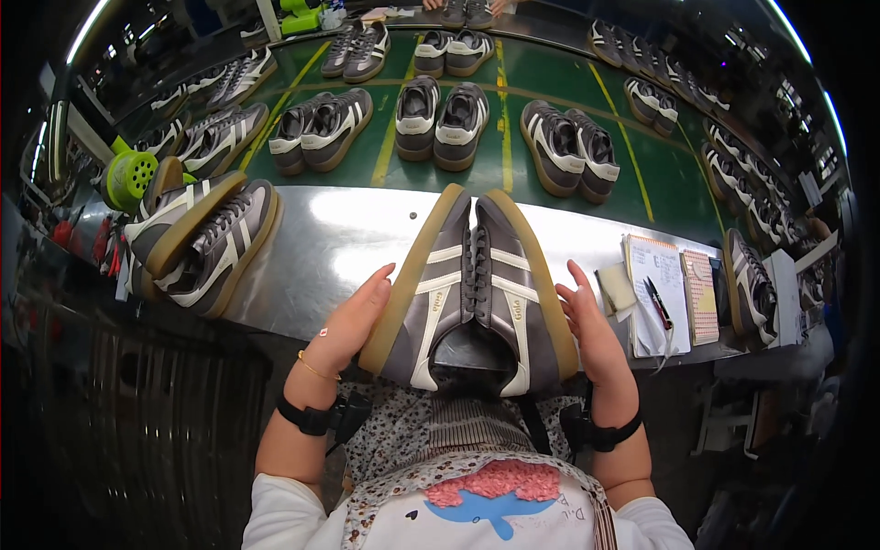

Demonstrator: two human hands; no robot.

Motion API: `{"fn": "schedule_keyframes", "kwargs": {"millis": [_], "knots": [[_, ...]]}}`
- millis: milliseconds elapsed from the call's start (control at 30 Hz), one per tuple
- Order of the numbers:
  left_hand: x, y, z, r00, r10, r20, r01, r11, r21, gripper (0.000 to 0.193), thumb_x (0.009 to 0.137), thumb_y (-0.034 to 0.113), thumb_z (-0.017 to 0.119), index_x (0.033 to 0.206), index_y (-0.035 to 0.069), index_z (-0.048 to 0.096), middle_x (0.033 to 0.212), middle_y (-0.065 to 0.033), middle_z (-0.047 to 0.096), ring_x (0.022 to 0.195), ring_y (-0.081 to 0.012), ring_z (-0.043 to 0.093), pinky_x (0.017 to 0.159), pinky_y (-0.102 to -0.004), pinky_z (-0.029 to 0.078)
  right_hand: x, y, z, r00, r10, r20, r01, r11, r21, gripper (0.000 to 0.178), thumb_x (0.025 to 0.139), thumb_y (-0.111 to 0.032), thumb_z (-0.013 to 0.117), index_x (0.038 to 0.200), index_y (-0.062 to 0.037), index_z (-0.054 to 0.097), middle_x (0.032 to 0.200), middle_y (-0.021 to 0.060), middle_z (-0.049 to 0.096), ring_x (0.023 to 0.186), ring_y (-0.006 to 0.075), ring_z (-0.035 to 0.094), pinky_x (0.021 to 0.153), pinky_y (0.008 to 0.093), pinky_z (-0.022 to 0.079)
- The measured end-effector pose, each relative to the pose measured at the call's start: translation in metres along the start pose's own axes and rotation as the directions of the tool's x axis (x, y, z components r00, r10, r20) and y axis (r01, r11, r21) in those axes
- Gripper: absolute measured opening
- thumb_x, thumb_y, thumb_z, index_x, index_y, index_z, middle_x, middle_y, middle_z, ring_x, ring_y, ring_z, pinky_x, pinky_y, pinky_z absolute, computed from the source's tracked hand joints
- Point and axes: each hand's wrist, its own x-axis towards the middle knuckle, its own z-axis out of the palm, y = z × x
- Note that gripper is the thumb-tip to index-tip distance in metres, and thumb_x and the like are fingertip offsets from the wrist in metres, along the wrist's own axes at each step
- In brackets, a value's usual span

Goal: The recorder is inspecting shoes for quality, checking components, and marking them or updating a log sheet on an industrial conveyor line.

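A pair of grey sneakers with white stripes and gum soles is in front of me, toes pointing away. The left sneaker [438,302] and the right sneaker [510,293] lean together, laces meeting in the middle and soles turned outward. Against the left sole presses my left hand [359,316], its fingers partly hidden by the shoe. My right hand [591,325] holds the other shoe from the right, fingers curved at the sole edge. The heels reach past the near edge of the metal worktop [316,238].
Stacked sneakers [206,238] lie at left, near a green round nozzle [133,179]. At right are a notebook [655,284], a pen [658,301], a sponge-like block [616,287] and another sneaker [752,284]. Beyond, a green conveyor [477,188] carries several pairs. Another person's hand [500,6] shows far off.
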Motion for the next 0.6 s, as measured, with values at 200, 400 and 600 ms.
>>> {"fn": "schedule_keyframes", "kwargs": {"millis": [200, 400, 600], "knots": [[0.003, -0.004, 0.000, 1.000, -0.004, -0.029, 0.004, 1.000, 0.014, 0.056, 0.098, 0.042, 0.037, 0.139, 0.003, 0.034, 0.130, -0.0129, 0.049, 0.115, -0.0203, 0.049, 0.097, -0.0309, 0.040, 0.013, 0.002, 0.017, 0.998, 0.057, 0.019, -0.053, 0.984, -0.169, 0.054, 0.098, -0.036, 0.041, 0.144, -0.0116, 0.026, 0.123, 0.0136, 0.051, 0.110, 0.0201, 0.051, 0.095, 0.0302, 0.038], [0.012, -0.006, 0.005, 0.976, 0.071, 0.205, 0.157, 0.419, -0.894, 0.059, 0.097, 0.041, 0.033, 0.135, -0.003, 0.034, 0.129, -0.0248, 0.046, 0.112, -0.0367, 0.053, 0.095, -0.0471, 0.046, 0.023, 0.010, 0.029, 0.943, 0.131, 0.306, -0.329, 0.496, 0.804, 0.060, 0.093, -0.044, 0.035, 0.132, 0.0013, 0.041, 0.124, 0.0234, 0.052, 0.112, 0.0330, 0.055, 0.099, 0.0558, 0.036], [0.008, -0.012, 0.011, 0.891, 0.351, 0.287, 0.325, -0.053, -0.944, 0.067, 0.092, 0.039, 0.047, 0.141, -0.001, 0.024, 0.141, -0.0236, 0.032, 0.124, -0.0326, 0.043, 0.102, -0.0430, 0.041, 0.016, 0.007, 0.041, 0.907, -0.235, 0.349, -0.338, 0.086, 0.937, 0.063, 0.091, -0.052, 0.036, 0.139, -0.0110, 0.035, 0.137, 0.0148, 0.042, 0.124, 0.0240, 0.044, 0.108, 0.0535, 0.014]]}}
